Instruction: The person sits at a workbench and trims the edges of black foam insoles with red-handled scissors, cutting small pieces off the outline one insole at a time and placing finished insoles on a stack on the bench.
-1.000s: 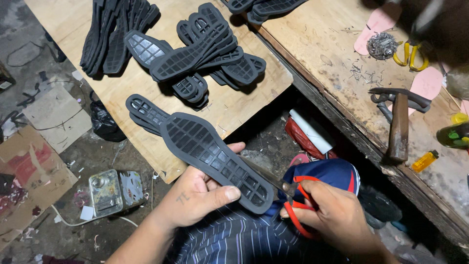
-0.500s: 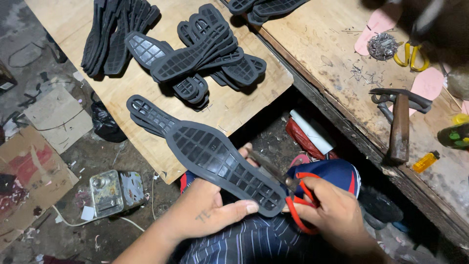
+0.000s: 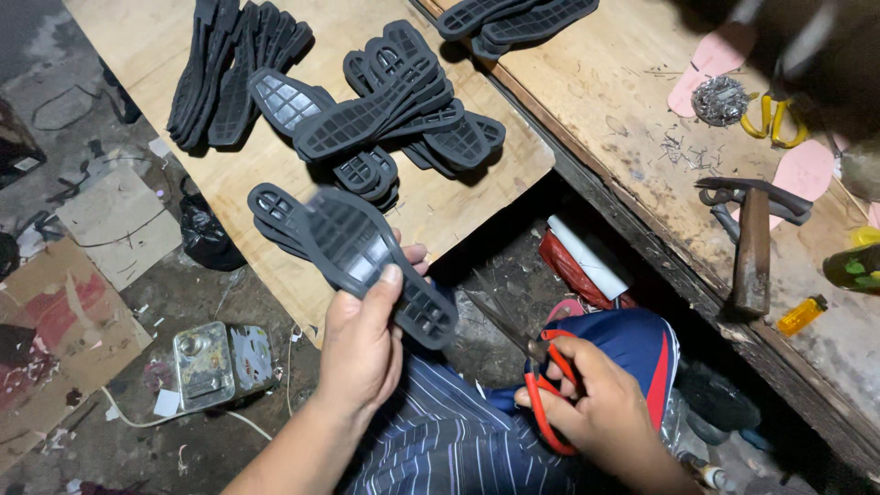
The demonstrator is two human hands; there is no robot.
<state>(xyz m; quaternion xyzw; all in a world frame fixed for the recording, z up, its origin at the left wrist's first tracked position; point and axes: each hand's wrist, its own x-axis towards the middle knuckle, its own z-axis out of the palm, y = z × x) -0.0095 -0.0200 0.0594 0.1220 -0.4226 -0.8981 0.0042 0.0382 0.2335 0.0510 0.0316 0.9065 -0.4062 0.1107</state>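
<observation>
My left hand (image 3: 362,344) grips a dark grey rubber shoe sole (image 3: 371,261), tread side up, held over the edge of a wooden board (image 3: 440,206). The sole's toe end points up and left, over another sole (image 3: 275,215) lying on the board. My right hand (image 3: 596,412) holds red-handled scissors (image 3: 541,367) with the blades pointing up and left, apart from the sole. Both hands are above my lap in striped blue cloth (image 3: 449,440).
Piles of dark soles (image 3: 394,110) (image 3: 234,73) lie on the board. A workbench at right carries a hammer (image 3: 752,243), pink insoles (image 3: 802,170), a yellow lighter (image 3: 800,316) and more soles (image 3: 518,18). A metal tin (image 3: 215,362) and cardboard lie on the floor.
My left hand has swung the sole up and left, away from the scissors. The scissors have come off the sole's heel end and now sit lower, separate from it.
</observation>
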